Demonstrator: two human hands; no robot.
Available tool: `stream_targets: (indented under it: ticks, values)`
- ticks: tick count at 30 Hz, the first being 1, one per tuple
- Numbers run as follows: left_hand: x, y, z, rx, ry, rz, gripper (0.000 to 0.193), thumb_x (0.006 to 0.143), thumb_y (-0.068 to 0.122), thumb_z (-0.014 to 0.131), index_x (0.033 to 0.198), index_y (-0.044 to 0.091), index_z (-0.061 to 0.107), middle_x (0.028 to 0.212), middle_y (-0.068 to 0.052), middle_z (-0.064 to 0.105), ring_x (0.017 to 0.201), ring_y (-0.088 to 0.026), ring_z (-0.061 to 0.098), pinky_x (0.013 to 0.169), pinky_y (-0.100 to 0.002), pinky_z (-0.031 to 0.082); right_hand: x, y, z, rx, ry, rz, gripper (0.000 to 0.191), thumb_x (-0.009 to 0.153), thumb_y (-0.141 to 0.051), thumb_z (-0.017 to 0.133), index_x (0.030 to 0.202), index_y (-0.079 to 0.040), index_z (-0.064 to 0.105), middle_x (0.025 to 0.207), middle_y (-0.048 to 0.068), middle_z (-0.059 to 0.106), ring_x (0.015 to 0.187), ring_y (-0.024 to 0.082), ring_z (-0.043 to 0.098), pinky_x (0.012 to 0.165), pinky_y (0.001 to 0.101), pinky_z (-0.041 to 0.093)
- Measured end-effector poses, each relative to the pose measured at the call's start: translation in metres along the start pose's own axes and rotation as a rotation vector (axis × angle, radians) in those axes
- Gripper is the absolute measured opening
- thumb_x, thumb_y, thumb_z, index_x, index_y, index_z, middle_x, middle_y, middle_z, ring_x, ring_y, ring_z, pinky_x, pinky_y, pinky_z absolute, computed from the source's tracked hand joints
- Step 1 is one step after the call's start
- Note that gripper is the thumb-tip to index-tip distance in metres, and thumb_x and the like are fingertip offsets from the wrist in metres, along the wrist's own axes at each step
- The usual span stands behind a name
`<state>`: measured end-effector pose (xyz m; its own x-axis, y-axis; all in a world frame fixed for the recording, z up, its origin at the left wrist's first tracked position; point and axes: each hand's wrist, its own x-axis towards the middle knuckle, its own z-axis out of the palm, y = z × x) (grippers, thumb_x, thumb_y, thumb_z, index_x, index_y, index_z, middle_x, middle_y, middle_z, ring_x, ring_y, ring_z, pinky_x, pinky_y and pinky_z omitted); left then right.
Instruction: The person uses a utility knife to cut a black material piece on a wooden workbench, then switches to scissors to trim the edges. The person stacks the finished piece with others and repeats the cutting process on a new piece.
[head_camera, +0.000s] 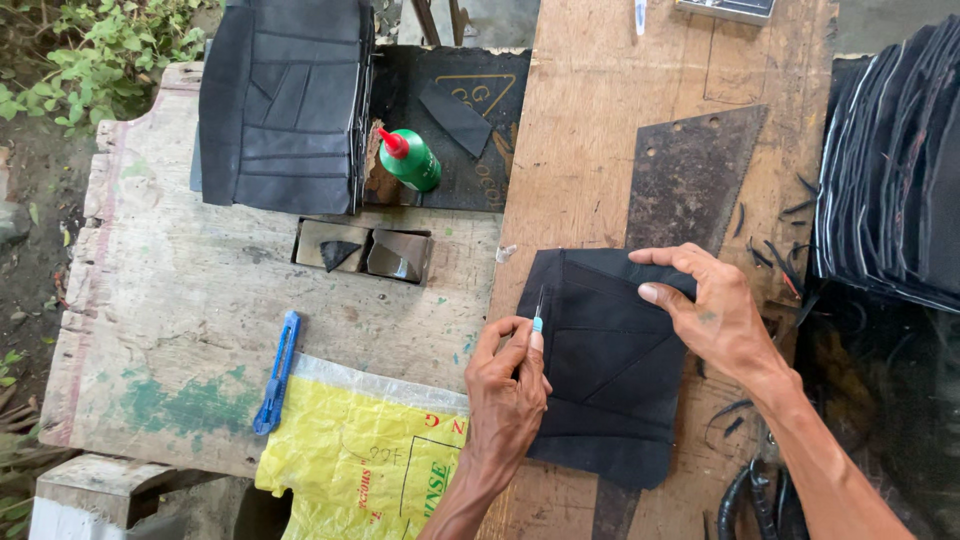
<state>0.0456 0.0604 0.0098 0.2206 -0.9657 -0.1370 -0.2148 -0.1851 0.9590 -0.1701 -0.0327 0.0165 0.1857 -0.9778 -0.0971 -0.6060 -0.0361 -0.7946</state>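
A black stitched leather-like panel lies on the wooden workbench. My left hand pinches a thin needle tool with a light blue handle at the panel's left edge, its tip pointing up. My right hand rests flat on the panel's upper right corner, fingers spread and pressing it down. A dark metal plate lies just beyond the panel.
A stack of black panels sits at the back left, a green glue bottle with a red cap beside it. A blue utility knife and a yellow plastic sack lie on the left. More black sheets pile up on the right.
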Motion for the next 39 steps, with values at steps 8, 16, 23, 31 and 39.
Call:
stream_targets:
  ticks: [8, 16, 23, 31, 39]
  values:
    - [0.0, 0.001, 0.001, -0.012, -0.008, -0.057, 0.024, 0.1, 0.012, 0.06, 0.112, -0.004, 0.073, 0.115, -0.009, 0.059, 0.054, -0.008, 0.063, 0.042, -0.024, 0.052, 0.005, 0.013, 0.0, 0.082, -0.03, 0.093, 0.035, 0.083, -0.008, 0.078, 0.118, -0.008, 0.075, 0.106, 0.006, 0.079, 0.097, 0.014, 0.071, 0.087, 0.0306, 0.055]
    - [0.002, 0.001, 0.003, 0.01, -0.021, -0.074, 0.026, 0.1, 0.013, 0.058, 0.114, -0.004, 0.073, 0.116, -0.01, 0.059, 0.055, -0.008, 0.064, 0.042, -0.024, 0.053, 0.006, 0.017, -0.002, 0.096, -0.035, 0.094, 0.036, 0.081, -0.007, 0.078, 0.117, -0.007, 0.076, 0.108, 0.005, 0.078, 0.098, 0.012, 0.071, 0.088, 0.0299, 0.055]
    - [0.001, 0.002, 0.001, 0.017, -0.027, -0.06, 0.026, 0.101, 0.012, 0.058, 0.114, -0.004, 0.073, 0.117, -0.01, 0.059, 0.054, -0.008, 0.064, 0.042, -0.024, 0.053, 0.006, 0.015, -0.002, 0.11, -0.046, 0.083, 0.037, 0.082, -0.005, 0.078, 0.119, -0.007, 0.075, 0.105, 0.005, 0.079, 0.095, 0.011, 0.069, 0.086, 0.0285, 0.055]
    - [0.001, 0.002, 0.001, -0.006, -0.029, -0.064, 0.025, 0.1, 0.011, 0.058, 0.113, -0.004, 0.073, 0.117, -0.01, 0.059, 0.054, -0.008, 0.064, 0.041, -0.024, 0.053, 0.006, 0.014, -0.001, 0.094, -0.047, 0.088, 0.037, 0.082, -0.004, 0.078, 0.119, -0.008, 0.075, 0.103, 0.004, 0.079, 0.093, 0.01, 0.069, 0.084, 0.0274, 0.056]
    - [0.003, 0.003, 0.002, 0.048, -0.037, -0.065, 0.026, 0.101, 0.014, 0.058, 0.112, -0.005, 0.072, 0.116, -0.01, 0.057, 0.053, -0.009, 0.064, 0.041, -0.024, 0.053, 0.007, 0.013, -0.002, 0.093, -0.065, 0.105, 0.038, 0.082, -0.004, 0.077, 0.119, -0.008, 0.074, 0.103, 0.004, 0.078, 0.092, 0.011, 0.071, 0.082, 0.028, 0.058]
